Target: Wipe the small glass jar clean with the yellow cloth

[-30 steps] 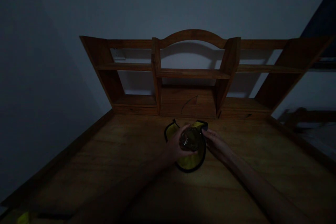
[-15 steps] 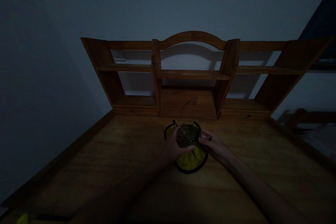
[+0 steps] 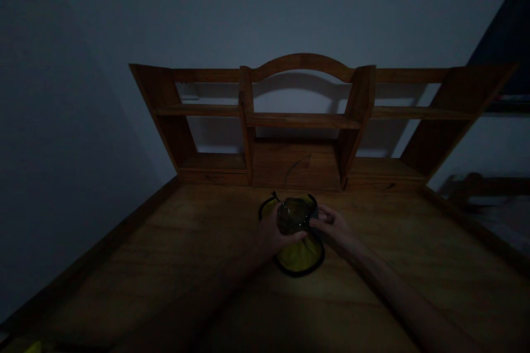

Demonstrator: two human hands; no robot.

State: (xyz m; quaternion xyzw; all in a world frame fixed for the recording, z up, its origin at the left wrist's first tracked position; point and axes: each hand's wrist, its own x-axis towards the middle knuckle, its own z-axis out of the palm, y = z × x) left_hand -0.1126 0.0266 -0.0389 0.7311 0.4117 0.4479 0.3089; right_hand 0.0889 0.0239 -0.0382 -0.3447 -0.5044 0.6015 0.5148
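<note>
A clear, round glass vessel (image 3: 293, 216), perhaps a bowl or jar, stands in the middle of the desk with highlights on its rim. My left hand (image 3: 273, 235) is closed around its left side, thumb across the front. Beneath and around the glass lies a yellow cloth (image 3: 298, 260) with black edging, its front part spread toward me. On the right, my right hand (image 3: 334, 228) pinches the cloth's raised edge beside the glass. The dim light hides exactly how the fingertips meet the cloth and glass.
A wooden shelf unit (image 3: 304, 120) with several compartments stands along the back of the wooden desk (image 3: 165, 265). Raised rims run down both sides of the desk. A bright yellow item (image 3: 33, 347) shows at the bottom left corner. A wall socket (image 3: 189, 91) sits behind the left shelf.
The view has shifted slightly. Both hands stay at the glass and cloth; my right hand has edged a little left, closer to the glass.
</note>
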